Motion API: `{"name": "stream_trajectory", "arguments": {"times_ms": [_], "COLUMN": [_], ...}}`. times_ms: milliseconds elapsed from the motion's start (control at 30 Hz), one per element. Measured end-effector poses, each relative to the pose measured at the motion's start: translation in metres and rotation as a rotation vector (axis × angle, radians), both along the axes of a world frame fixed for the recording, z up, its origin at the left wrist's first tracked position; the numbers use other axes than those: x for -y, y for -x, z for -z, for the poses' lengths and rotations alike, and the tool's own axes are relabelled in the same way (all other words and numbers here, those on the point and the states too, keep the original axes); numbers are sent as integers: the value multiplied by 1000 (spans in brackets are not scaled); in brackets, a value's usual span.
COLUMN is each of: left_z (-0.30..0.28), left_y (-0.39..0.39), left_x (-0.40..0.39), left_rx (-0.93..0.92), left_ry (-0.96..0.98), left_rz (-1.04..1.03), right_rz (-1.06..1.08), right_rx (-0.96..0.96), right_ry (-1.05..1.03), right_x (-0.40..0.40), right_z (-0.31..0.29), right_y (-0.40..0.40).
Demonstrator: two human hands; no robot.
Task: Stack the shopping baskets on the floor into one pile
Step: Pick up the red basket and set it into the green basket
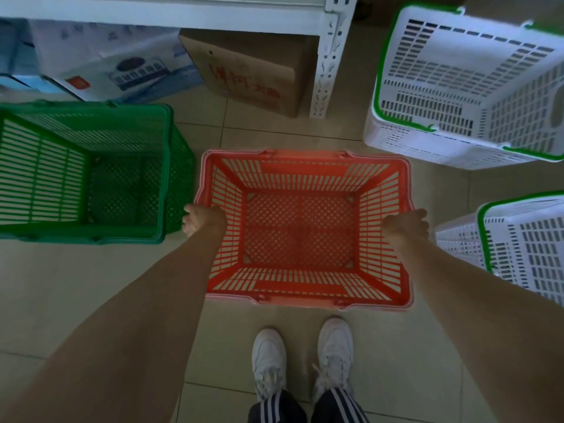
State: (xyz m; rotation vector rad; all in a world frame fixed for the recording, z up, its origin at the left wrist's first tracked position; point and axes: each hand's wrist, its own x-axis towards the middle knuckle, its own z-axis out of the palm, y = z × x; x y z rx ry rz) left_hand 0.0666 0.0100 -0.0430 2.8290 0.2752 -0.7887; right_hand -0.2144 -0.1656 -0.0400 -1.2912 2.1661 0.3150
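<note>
A red shopping basket point(302, 166) sits upright in front of my feet, seen from above. My left hand point(200, 219) grips its left rim and my right hand point(406, 225) grips its right rim. A green basket point(91, 117) stands on the floor just to its left, almost touching. A white basket with green trim point(457, 71) lies at the back right, and a second white basket with green trim point(518, 245) is at the right edge, partly cut off.
A white metal shelf post point(328, 56) stands behind the red basket, with a brown cardboard box point(250, 74) and printed boxes point(122, 65) under the shelf. My white shoes point(302, 358) stand on tan floor tiles just behind the red basket.
</note>
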Motion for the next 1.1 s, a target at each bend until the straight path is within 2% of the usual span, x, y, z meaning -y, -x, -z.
{"name": "stream_trajectory", "arguments": {"times_ms": [300,567,867,1100], "left_z": [-52,-124,-222,-270], "left_y": [-9,-26,-49,-80], "left_x": [9,29,40,22], "left_rx": [72,120,222,297], "left_ry": [-20,-39,-33,-3], "left_rz": [-10,10,43,-17], "right_rz": [5,5,-108,-251], "right_rx": [3,14,-2,90], "right_ry": [-1,108,281,405], "right_x": [-1,16,29,29], "right_z": [-57,-131,-218,-259], "right_y": [-10,-25,-32,-61]}}
